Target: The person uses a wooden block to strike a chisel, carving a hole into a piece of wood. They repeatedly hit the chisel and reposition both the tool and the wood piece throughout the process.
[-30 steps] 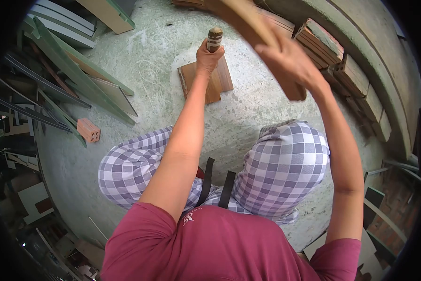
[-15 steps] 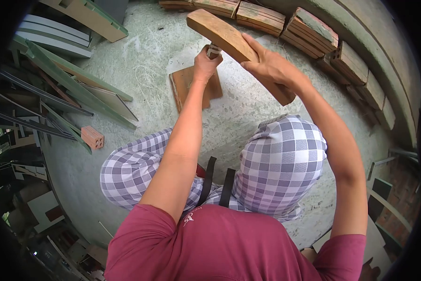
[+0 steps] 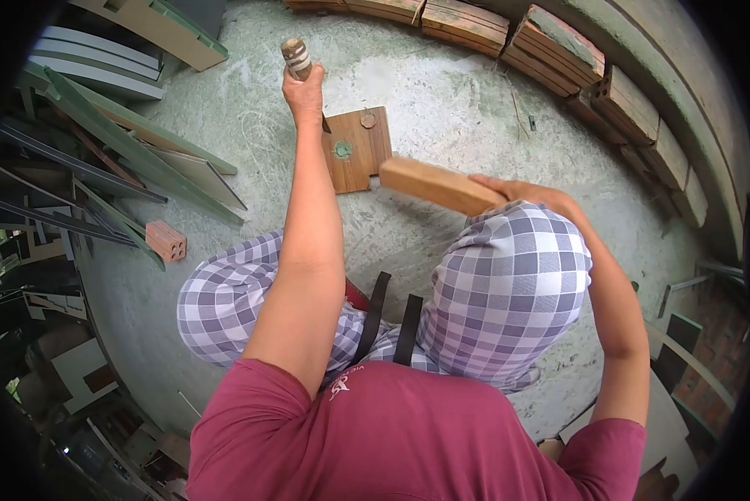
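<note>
My left hand (image 3: 305, 93) is closed around a round handle (image 3: 295, 55) with white bands near its end; whatever is below the grip is hidden. Beside it on the floor lies a flat brown wooden board (image 3: 360, 150) with a notched corner, a green mark and a small round disc on it. My right hand (image 3: 521, 192) grips a thick wooden block (image 3: 437, 184) near my right knee, the block's free end pointing toward the board. The far end of the block is hidden by my hand and knee.
Stacked bricks (image 3: 467, 25) line the curved wall at the top and right. Green-edged panels (image 3: 141, 154) lean at the left. A single hollow brick (image 3: 166, 240) sits on the concrete floor (image 3: 250, 125) near my left knee.
My left hand has moved up and left with the handle, away from the block. My right hand has lowered the block toward my right knee, and the board now shows more fully.
</note>
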`<action>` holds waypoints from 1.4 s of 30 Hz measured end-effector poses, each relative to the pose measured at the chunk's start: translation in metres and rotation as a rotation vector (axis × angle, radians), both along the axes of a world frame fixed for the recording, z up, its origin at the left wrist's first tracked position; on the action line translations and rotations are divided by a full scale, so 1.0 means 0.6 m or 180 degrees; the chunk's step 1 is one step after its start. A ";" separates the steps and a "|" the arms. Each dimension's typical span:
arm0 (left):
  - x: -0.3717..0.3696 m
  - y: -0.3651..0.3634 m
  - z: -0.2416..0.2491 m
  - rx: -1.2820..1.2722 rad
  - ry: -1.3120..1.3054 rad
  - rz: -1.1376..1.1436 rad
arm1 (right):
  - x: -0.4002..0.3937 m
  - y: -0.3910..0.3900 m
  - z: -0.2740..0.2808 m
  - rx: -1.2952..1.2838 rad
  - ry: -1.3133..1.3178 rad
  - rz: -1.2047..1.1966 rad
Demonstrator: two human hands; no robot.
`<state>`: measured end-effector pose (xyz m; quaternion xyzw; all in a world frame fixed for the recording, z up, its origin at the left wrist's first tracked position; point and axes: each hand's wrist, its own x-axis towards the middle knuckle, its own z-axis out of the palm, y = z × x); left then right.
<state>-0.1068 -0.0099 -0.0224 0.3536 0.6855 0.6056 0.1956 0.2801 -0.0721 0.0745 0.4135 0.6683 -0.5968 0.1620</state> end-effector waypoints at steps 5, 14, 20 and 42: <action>-0.017 -0.006 0.008 0.0150 0.0160 0.0256 | -0.071 -0.043 -0.012 -0.0184 -0.0808 0.0441; -0.027 -0.007 -0.004 0.0519 -0.0082 0.0407 | -0.072 0.027 0.000 0.0661 -0.0863 -0.0567; 0.026 0.029 0.022 0.0938 -0.0619 0.0009 | -0.043 0.026 -0.022 0.1149 0.0131 -0.1725; 0.061 0.020 0.035 -0.0251 0.0188 -0.0330 | -0.030 -0.019 0.002 0.0813 0.1119 -0.2933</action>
